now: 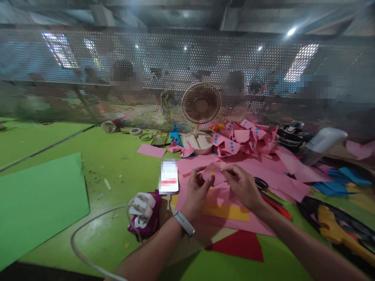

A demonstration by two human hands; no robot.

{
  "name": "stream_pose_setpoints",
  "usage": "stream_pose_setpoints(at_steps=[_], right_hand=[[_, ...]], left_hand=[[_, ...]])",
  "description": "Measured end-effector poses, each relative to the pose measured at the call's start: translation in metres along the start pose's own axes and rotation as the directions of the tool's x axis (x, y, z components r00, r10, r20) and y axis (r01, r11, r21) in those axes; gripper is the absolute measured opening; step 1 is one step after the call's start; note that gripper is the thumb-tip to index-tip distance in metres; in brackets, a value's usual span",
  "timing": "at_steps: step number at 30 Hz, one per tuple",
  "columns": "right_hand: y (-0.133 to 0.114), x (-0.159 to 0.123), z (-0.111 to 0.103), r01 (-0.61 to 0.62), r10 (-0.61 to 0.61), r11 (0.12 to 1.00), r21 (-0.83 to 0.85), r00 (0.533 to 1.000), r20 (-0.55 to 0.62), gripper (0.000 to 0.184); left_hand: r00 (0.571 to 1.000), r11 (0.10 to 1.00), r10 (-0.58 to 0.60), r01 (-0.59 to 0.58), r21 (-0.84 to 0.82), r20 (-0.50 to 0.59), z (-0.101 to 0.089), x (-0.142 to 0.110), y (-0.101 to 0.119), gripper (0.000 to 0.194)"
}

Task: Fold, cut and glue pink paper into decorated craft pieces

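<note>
A small folded piece of pink paper (215,178) with yellow marks is held up between both hands. My left hand (197,190), with a pale band at the wrist, grips its left side between thumb and fingers. At its right edge, the thumb and fingertips of my right hand (243,186) are pinched together; any small thing between them is too small to make out. Below the hands lie pink sheets (190,166), a yellow strip (227,211) and a dark red piece of paper (240,246). Black-and-red scissors (277,207) lie right of my right hand, partly hidden.
A phone (169,177) and a purple power strip (150,218) with white plugs sit on the left. Behind are a small fan (201,103) and a heap of folded pink paper (243,136). A green sheet (43,203) lies far left, a yellow-handled tool (329,226) right.
</note>
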State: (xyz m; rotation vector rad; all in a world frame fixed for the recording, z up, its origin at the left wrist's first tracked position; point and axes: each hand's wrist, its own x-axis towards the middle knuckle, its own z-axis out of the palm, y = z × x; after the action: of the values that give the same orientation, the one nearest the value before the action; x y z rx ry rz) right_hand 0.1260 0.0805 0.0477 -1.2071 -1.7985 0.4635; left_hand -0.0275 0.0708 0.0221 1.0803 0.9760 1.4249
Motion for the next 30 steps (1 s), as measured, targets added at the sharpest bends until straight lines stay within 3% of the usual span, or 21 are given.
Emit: stream_pose_setpoints(at_steps=[8,15,24,30], right_hand=[[-0.002,-0.001,0.000,0.007,-0.007,0.999,0.036,1.000,0.017,0.023],[-0.001,-0.003,0.003,0.036,-0.036,0.999,0.017,0.999,0.021,0.021],[-0.001,-0.002,0.001,0.027,-0.028,0.999,0.045,1.000,0.008,0.020],[0.000,-0.002,0.000,0.036,-0.036,0.998,0.043,0.999,-0.003,0.019]], left_hand=[[0.998,0.984,-0.066,0.067,-0.162,0.011,0.005,-0.003,0.004,0.041],[0.997,0.998,-0.003,0.008,-0.061,0.075,-0.002,0.001,-0.008,0.045],[0.995,0.991,-0.078,0.085,-0.100,0.068,0.004,-0.006,0.006,0.048],[0.994,0.999,-0.019,0.014,-0.042,-0.107,-0.003,-0.001,0.005,0.031]])
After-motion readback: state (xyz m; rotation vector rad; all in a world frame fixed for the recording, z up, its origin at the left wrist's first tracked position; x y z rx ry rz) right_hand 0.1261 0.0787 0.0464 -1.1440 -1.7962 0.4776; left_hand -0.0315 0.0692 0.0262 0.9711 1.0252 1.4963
